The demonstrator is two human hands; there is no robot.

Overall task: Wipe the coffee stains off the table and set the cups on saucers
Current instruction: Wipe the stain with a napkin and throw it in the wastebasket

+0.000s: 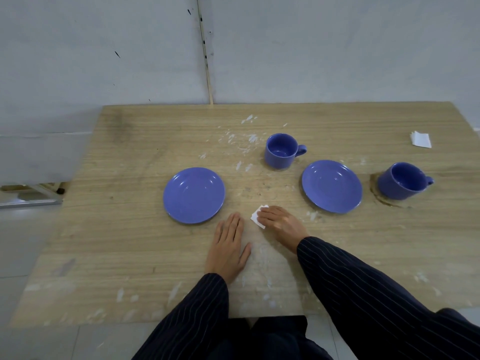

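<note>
Two blue saucers lie on the wooden table (pixel 130 242): the left saucer (pixel 193 195) and the right saucer (pixel 332 186). One blue cup (pixel 281 151) stands on the bare table behind and between them. A second blue cup (pixel 401 181) stands at the right, inside a brown coffee ring (pixel 381 200). My right hand (pixel 279 223) presses a white tissue (pixel 255 216) flat against the table between the saucers. My left hand (pixel 228 245) rests flat on the wood beside it, fingers together, holding nothing.
A folded white tissue (pixel 420 139) lies at the far right of the table. White scuffs and flecks mark the wood around the middle and front. A grey wall stands right behind the table. Tiled floor shows to the left and in front.
</note>
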